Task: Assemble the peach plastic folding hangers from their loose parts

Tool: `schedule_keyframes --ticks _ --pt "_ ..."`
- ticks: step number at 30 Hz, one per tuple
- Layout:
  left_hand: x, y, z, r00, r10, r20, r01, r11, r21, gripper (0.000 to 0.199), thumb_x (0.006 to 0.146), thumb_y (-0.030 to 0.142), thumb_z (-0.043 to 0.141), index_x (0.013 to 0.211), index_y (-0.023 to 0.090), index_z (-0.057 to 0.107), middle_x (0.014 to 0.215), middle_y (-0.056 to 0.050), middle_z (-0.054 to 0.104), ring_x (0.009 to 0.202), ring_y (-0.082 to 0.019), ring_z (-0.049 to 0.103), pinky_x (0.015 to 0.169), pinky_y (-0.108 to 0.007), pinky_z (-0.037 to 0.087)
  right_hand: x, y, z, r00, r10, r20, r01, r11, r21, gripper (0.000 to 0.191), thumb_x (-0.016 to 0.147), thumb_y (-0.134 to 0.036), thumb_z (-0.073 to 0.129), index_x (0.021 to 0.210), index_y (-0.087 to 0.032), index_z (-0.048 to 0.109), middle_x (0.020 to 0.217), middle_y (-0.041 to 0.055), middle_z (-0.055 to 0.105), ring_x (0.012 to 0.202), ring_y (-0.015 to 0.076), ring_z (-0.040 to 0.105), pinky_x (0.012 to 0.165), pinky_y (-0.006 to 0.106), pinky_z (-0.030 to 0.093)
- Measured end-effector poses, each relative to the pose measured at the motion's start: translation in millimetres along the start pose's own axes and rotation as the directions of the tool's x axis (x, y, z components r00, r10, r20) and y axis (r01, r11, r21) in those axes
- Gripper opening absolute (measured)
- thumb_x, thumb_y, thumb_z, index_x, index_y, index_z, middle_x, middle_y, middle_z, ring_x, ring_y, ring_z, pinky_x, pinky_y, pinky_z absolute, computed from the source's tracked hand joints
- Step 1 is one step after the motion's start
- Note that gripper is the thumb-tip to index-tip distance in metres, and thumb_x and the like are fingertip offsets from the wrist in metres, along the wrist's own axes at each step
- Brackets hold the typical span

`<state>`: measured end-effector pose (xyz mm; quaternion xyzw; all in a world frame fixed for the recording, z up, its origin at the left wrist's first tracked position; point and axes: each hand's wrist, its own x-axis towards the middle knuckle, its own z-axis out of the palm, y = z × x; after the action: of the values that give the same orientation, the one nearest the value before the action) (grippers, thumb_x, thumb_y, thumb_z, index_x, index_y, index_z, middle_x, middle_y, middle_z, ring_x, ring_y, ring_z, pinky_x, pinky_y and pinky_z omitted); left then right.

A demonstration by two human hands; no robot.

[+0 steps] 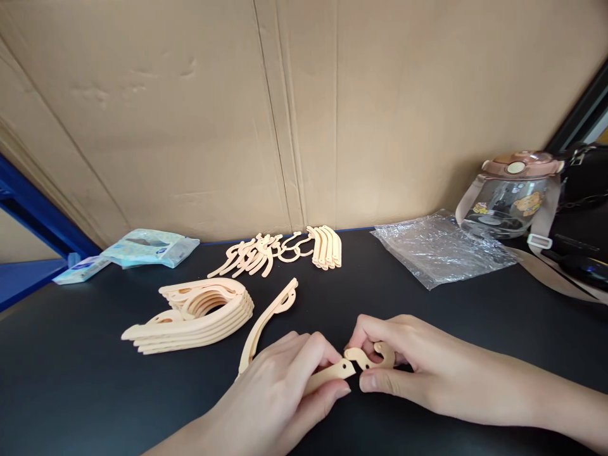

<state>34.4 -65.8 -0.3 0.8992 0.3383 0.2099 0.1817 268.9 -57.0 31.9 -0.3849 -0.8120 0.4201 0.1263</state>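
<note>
My left hand (289,383) is closed around a cream hanger arm (335,375), whose end with a small round hole sticks out toward the right. In my right hand (418,361) a cream curved hanger hook (388,356) is pinched, its tip close to the arm's end. Whether the two pieces touch I cannot tell. Another long cream hanger arm (259,329) lies just beyond my left hand, which hides its lower end. Farther left rests a neat stack of cream hangers (237,316).
Loose cream hanger pieces (251,254) and a row of short arms (327,247) lie at the back. Blue tissue packs (147,247) are at the left. To the right are a clear plastic bag (441,253), a strapped water bottle (508,199) and a black bag (582,215). Cardboard (304,114) stands behind.
</note>
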Motion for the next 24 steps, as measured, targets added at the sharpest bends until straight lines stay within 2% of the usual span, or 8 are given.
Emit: schedule_keyframes --ticks 3,6,10,14,20,24 --pt "1.3 -0.8 0.2 1.000 0.018 0.004 -0.018 1.000 0.000 0.003 0.098 0.023 0.045 0.096 0.024 0.047 0.085 0.003 0.060 0.070 -0.014 0.054 0.063 -0.025 0.041 -0.2 1.2 2.9 0.999 -0.024 0.037 0.024 0.999 -0.020 0.017 0.094 -0.038 0.051 0.085 -0.024 0.047 0.072 -0.0061 0.048 0.063 0.0099 0.042 0.055 0.022 0.031" --pt "4.0 -0.6 -2.8 0.999 -0.037 0.013 0.037 0.999 -0.010 0.006 0.098 0.020 0.044 0.093 0.024 0.046 0.085 0.004 0.060 0.073 -0.012 0.056 0.062 -0.023 0.041 -0.2 1.8 6.0 0.997 -0.038 0.061 0.042 0.997 -0.057 0.024 0.094 -0.040 0.051 0.079 -0.023 0.043 0.072 -0.0055 0.047 0.063 0.0101 0.042 0.055 0.022 0.032" --pt "6.2 0.6 -6.2 0.998 -0.064 0.002 0.064 0.998 0.010 0.007 0.095 0.020 0.048 0.091 0.024 0.045 0.080 0.006 0.057 0.069 -0.011 0.054 0.058 -0.021 0.038 1.8 0.6 3.9 1.000 -0.014 -0.025 0.011 0.994 -0.107 0.022 0.098 -0.041 0.042 0.087 -0.024 0.051 0.077 -0.0037 0.054 0.068 0.0117 0.050 0.060 0.023 0.037" --pt "5.6 0.7 -4.0 0.999 -0.032 0.010 0.031 0.999 0.042 0.011 0.094 0.021 0.050 0.087 0.023 0.043 0.077 0.006 0.057 0.069 -0.012 0.052 0.060 -0.021 0.038 2.1 -3.7 1.8 0.999 0.020 -0.049 -0.023 0.998 -0.055 0.029 0.100 -0.045 0.034 0.097 -0.025 0.055 0.083 -0.0013 0.060 0.077 0.0146 0.056 0.064 0.025 0.041" --pt "5.3 -0.4 -1.1 0.997 0.067 -0.029 -0.065 0.996 0.056 0.012 0.096 0.020 0.048 0.086 0.023 0.041 0.076 0.006 0.056 0.066 -0.012 0.050 0.059 -0.022 0.038 -1.0 -6.8 4.7 1.000 0.002 -0.007 -0.002 1.000 0.012 0.031 0.099 -0.048 0.034 0.096 -0.026 0.056 0.089 -0.0001 0.063 0.083 0.0164 0.058 0.065 0.025 0.043" --pt "4.4 0.3 -2.4 0.999 0.047 -0.026 -0.046 0.999 0.026 0.012 0.096 0.020 0.047 0.087 0.023 0.041 0.076 0.006 0.055 0.066 -0.011 0.052 0.058 -0.021 0.038 0.0 -4.7 2.8 1.000 -0.006 -0.026 0.006 1.000 0.015 0.033 0.100 -0.048 0.031 0.097 -0.026 0.055 0.089 0.0000 0.062 0.083 0.0162 0.057 0.066 0.025 0.043"
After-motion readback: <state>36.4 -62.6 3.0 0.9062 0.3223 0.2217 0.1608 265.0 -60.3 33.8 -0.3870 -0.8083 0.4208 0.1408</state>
